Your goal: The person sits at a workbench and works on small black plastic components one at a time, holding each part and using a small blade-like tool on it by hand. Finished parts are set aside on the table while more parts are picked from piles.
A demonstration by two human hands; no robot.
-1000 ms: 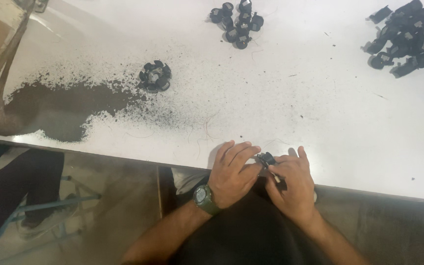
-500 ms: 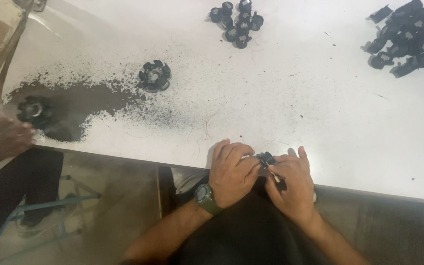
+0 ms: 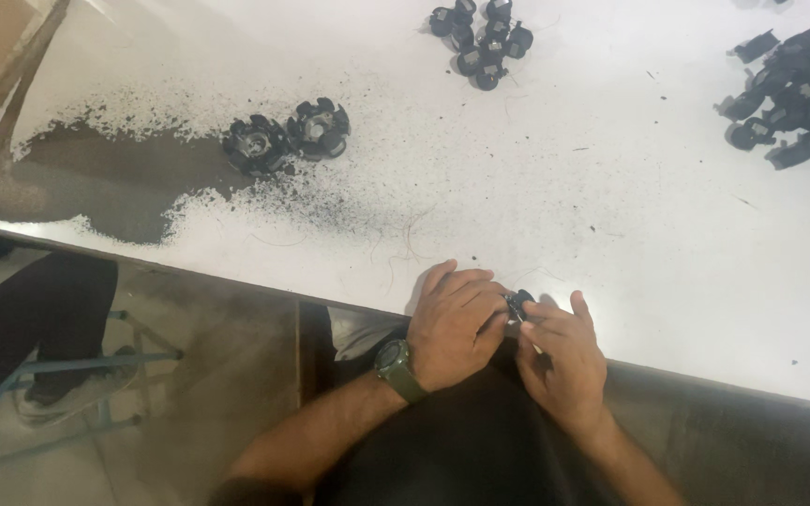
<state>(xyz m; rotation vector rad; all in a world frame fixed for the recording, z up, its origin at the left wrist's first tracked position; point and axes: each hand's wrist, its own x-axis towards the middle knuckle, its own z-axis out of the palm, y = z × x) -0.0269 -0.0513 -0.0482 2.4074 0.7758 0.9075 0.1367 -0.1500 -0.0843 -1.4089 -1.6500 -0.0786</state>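
While both hands are staying pressed together at the near edge of the white table (image 3: 611, 215), a second black round part (image 3: 255, 143) is now lying just beside the black ring-shaped part (image 3: 320, 127) on the left, touching it or nearly so; half a second ago it was sitting farther left on the dark patch of black powder (image 3: 114, 183), close to another person's hand, and that hand is no longer showing. Nothing here is acting as a container: loose black parts are lying straight on the tabletop, one small cluster of black pieces (image 3: 482, 42) at the far middle and a larger heap of black pieces (image 3: 794, 89) at the far right. The left hand (image 3: 455, 323), with a green wristwatch (image 3: 396, 368) on its wrist, is curling palm-down with its fingers folded over toward the right hand (image 3: 562, 361), whose fingers are angling up to meet them. Between the fingertips of both hands a small black part (image 3: 519, 304) is being pinched tightly at the table's edge, mostly hidden by the fingers. A dark-clothed leg (image 3: 39, 319) is showing below the table at left.
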